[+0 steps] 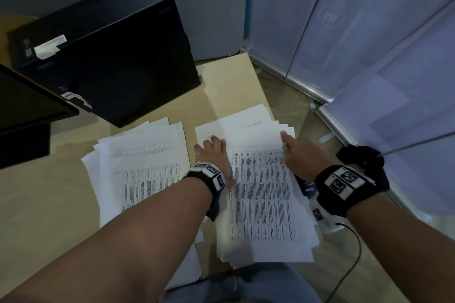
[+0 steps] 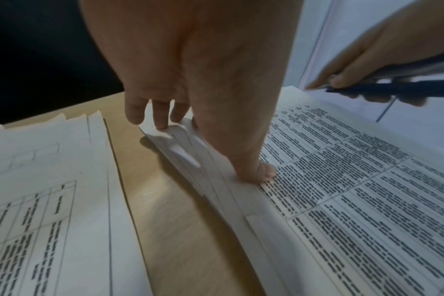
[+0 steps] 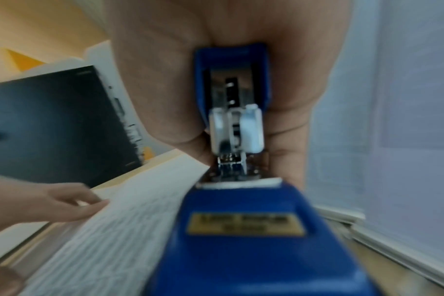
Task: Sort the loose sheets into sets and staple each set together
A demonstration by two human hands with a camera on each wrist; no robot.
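A person stands at the near edge of a pale wooden tabletop (image 1: pixel 236 86), both forearms reaching forward over loose printed sheets.

Nearest, by the near right corner, lies the right stack of sheets (image 1: pixel 261 204), fanned and uneven, its top page covered in a dense printed table. The left hand (image 1: pixel 214 155) grips the left edge of this stack: its thumb (image 2: pixel 264 172) presses down on the top page while its fingers (image 2: pixel 160 118) curl round the edge and lift several sheets slightly off the wood. The right hand (image 1: pixel 298 155) hangs over the stack's right side, fingers wrapped round a blue stapler (image 3: pixel 241 230). The wrist view is blurred, so the stapler's jaws seem parted, though I cannot be sure; its nose points away from the person, towards the stack's far right corner. Both wrists wear black bands carrying black-and-white marker tiles.

To the left, towards the middle of the tabletop and just apart from the first stack, lies the left stack of sheets (image 1: pixel 138 170), also fanned, with bare wood showing between the two.

Farther back, a black computer case (image 1: pixel 105 51) lies flat across the far left part of the tabletop. At the left edge, a dark monitor (image 1: pixel 27 106) cuts into view.
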